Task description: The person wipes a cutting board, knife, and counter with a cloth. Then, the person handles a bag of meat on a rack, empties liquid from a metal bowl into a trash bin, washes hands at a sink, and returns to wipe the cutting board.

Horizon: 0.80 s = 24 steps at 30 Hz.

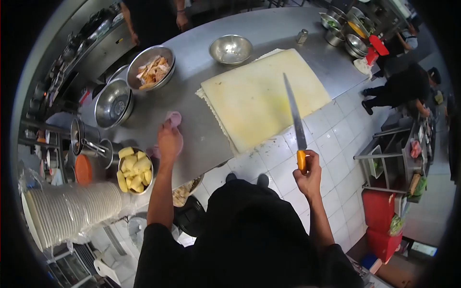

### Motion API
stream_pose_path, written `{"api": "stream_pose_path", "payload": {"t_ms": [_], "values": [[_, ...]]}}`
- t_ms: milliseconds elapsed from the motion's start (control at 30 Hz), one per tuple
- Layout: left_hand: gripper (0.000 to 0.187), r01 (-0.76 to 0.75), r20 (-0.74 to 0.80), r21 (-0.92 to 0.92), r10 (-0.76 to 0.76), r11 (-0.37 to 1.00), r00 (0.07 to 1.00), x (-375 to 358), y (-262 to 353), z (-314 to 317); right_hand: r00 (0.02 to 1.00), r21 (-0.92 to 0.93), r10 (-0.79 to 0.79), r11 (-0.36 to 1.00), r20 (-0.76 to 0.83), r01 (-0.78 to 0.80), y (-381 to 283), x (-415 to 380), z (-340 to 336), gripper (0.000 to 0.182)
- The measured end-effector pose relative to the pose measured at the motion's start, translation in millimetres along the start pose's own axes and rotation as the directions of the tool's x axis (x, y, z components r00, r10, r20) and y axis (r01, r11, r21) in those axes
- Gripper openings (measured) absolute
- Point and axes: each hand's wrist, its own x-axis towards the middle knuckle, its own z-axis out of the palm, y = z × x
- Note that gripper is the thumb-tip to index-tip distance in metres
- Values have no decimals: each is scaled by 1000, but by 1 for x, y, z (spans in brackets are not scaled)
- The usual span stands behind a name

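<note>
My right hand (pixel 309 174) is closed around the orange handle of a long knife (pixel 294 108), its blade pointing up and away over the right part of the cutting board. Beneath the blade lies the pale yellow cutting board (pixel 254 91), with a cloth showing at its edges. On the steel table, left of the board, my left hand (pixel 169 139) grips a pink cloth (pixel 175 118); its fingertips are partly hidden. Close to that hand stands a bowl of peeled potatoes (pixel 136 168).
Metal bowls (pixel 114 103) line the table's left side, one holding orange-brown pieces (pixel 153 72). Another metal bowl (pixel 231 50) sits behind the board, near a shaker (pixel 302 36). Stacked plates (pixel 77 206) are at left. A person (pixel 153 19) stands across the table; others work at right.
</note>
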Motion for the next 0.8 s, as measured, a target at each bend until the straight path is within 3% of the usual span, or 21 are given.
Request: {"api": "stream_pose_path", "payload": {"t_ms": [33,133,200,333,400,467,500,600,700,800], "values": [[29,-9,-58,-80,4,997,998,1,-3,-5,1000,62,1,998,-7,0,4,2,-1,52],[29,234,49,-317,-231,919,972,19,28,-40,999,160,-24,987,-23,28,17,11,-12,52],[30,160,-68,-418,-206,894,976,33,62,-51,1000,200,-12,980,-15,15,22,21,-22,53],[37,165,-12,-581,-211,797,978,67,128,-44,999,242,-31,970,14,26,44,44,-46,54],[50,345,333,-335,-233,877,914,94,147,-33,998,235,-50,971,45,38,55,58,-62,54],[58,195,246,46,-200,980,948,106,153,20,996,273,-61,961,66,41,68,69,-75,54],[61,116,216,247,-171,962,961,104,157,40,995,293,-63,955,77,38,74,74,-81,54],[56,58,-6,151,-57,987,998,82,196,60,988,233,-95,970,122,65,92,89,-98,54],[48,4,-110,225,21,974,994,81,186,94,987,247,-77,968,140,41,106,95,-116,54],[38,-114,-178,138,137,984,974,85,177,108,990,259,-73,965,119,40,121,93,-132,54]]}}
